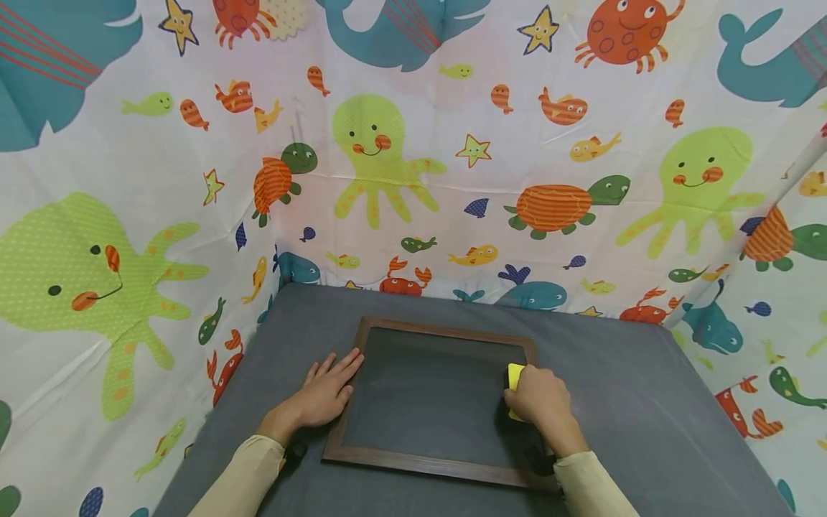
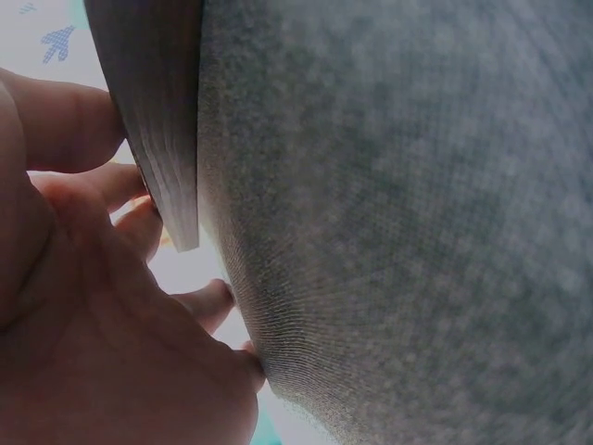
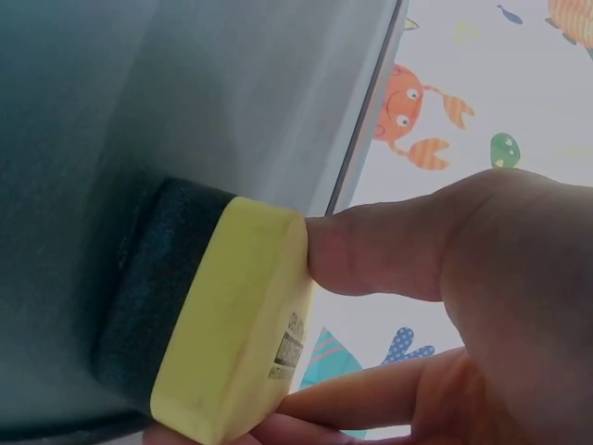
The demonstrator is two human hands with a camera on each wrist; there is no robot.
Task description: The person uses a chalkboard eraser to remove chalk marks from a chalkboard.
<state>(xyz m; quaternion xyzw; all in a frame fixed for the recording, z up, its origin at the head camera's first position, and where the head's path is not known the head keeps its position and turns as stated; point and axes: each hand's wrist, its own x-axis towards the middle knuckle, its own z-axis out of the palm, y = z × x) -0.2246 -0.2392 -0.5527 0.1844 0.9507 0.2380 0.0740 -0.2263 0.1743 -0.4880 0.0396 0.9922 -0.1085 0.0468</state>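
A chalkboard (image 1: 439, 402) with a brown wooden frame lies flat on the grey cloth. My right hand (image 1: 544, 403) grips a board eraser (image 3: 232, 315), thumb on one side and fingers on the other. It has a yellow back and a dark felt pad, and the felt is down against the board near its right side. My left hand (image 1: 323, 391) rests at the left edge of the frame, fingers stretched out; in the left wrist view its fingertips touch the wooden frame (image 2: 162, 120) and the cloth beside it.
A grey cloth (image 1: 620, 402) covers the table around the board. Behind and at both sides hangs a white curtain (image 1: 413, 244) printed with sea animals. Dark wrist straps (image 1: 293, 457) show at the cuffs of the beige sleeves (image 1: 242, 474).
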